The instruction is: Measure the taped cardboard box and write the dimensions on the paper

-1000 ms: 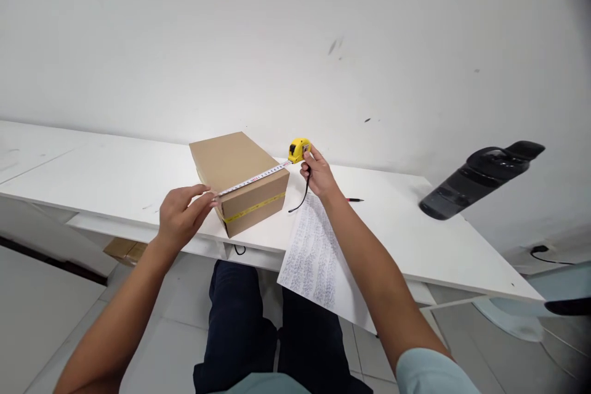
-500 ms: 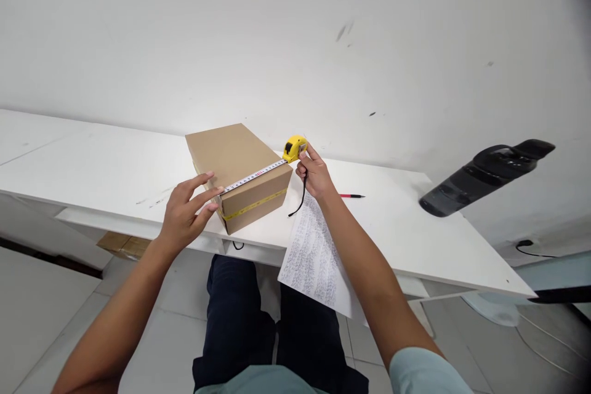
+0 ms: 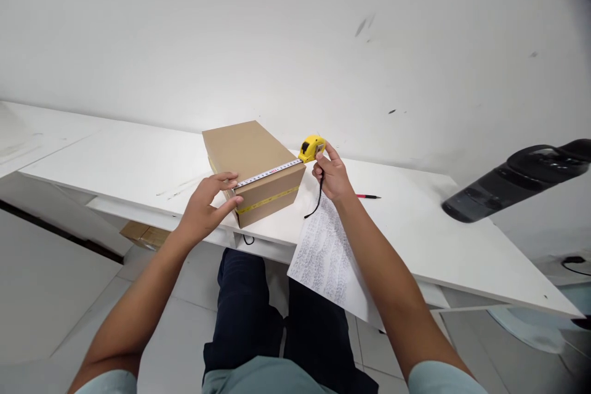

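Observation:
A brown cardboard box [image 3: 252,149] with yellow tape round its side sits on the white table [image 3: 392,228]. My right hand [image 3: 335,177] grips a yellow tape measure [image 3: 310,149] at the box's right corner, its black wrist strap hanging down. The pulled-out blade [image 3: 268,174] lies along the top edge nearest me. At the near left corner, my left hand [image 3: 207,204] has its fingers on the blade's end, thumb against the box side. The blade's very tip is partly hidden by the fingers.
A sheet covered in handwriting [image 3: 323,252] lies under my right forearm and overhangs the table edge. Beyond the forearm is a red and black pencil [image 3: 368,196]. A dark bottle [image 3: 503,181] stands to the right. Behind the table rises a white wall [image 3: 277,43].
The view has turned slightly, so everything appears shifted right. My left fingers have drawn closer together at the box corner. The tape measure stays along the same edge.

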### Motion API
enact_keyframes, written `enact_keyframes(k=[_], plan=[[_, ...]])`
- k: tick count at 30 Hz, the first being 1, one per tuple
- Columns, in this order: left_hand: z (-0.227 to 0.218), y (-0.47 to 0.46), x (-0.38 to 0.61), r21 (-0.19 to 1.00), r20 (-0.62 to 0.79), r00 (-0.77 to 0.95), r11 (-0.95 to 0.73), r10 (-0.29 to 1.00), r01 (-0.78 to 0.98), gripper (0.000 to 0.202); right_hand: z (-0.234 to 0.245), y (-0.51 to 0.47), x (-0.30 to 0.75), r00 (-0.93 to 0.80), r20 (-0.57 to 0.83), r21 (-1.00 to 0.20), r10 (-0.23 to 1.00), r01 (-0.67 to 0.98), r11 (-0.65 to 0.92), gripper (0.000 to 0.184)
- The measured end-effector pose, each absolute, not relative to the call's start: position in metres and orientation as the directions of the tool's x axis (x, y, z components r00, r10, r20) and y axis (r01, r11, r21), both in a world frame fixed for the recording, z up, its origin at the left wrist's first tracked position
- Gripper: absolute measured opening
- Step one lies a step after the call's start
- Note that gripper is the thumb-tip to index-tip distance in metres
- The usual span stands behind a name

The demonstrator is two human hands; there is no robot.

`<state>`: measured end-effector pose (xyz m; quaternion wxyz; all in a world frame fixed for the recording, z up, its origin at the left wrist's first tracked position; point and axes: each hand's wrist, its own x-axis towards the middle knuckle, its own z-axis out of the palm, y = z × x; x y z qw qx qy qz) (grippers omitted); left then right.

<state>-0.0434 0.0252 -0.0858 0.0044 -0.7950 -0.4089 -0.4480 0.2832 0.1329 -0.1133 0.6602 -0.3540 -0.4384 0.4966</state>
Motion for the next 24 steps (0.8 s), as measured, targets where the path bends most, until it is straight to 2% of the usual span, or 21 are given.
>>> enact_keyframes(k=[2, 5, 8, 11, 14, 17, 20, 24], plan=[[-0.085, 0.022, -0.038, 0.446, 0.691, 0.222, -0.647, 0.688, 0.619, 0.024, -0.111, 0.129, 0.285, 0.107, 0.220, -0.907, 0.970, -0.343, 0.244, 0.083], [-0.085, 0.019, -0.031, 0.405, 0.736, 0.193, -0.650, 0.649, 0.643, 0.014, -0.105, 0.123, 0.288, 0.083, 0.214, -0.914, 0.973, -0.335, 0.230, 0.087], [-0.086, 0.012, -0.026, 0.235, 0.845, 0.188, -0.664, 0.500, 0.710, 0.009, -0.094, 0.112, 0.291, 0.078, 0.216, -0.913, 0.973, -0.337, 0.230, 0.087], [-0.080, -0.007, -0.015, 0.060, 0.915, 0.233, -0.683, 0.329, 0.728, 0.025, -0.081, 0.086, 0.295, 0.060, 0.249, -0.913, 0.967, -0.318, 0.255, 0.077], [-0.075, -0.030, 0.005, -0.113, 0.920, 0.344, -0.711, 0.189, 0.694, 0.038, -0.076, 0.044, 0.296, 0.003, 0.250, -0.924, 0.968, -0.297, 0.239, 0.065], [-0.078, -0.041, 0.033, -0.254, 0.893, 0.447, -0.754, 0.058, 0.605, 0.031, -0.083, -0.004, 0.293, -0.091, 0.171, -0.950, 0.981, -0.279, 0.140, 0.061], [-0.093, -0.036, 0.058, -0.267, 0.901, 0.434, -0.824, -0.029, 0.500, 0.019, -0.100, -0.045, 0.287, -0.142, 0.155, -0.956, 0.978, -0.270, 0.112, 0.051], [-0.113, -0.024, 0.081, -0.221, 0.924, 0.382, -0.860, -0.033, 0.460, 0.025, -0.120, -0.069, 0.284, -0.071, 0.139, -0.938, 0.988, -0.329, 0.109, 0.049]])
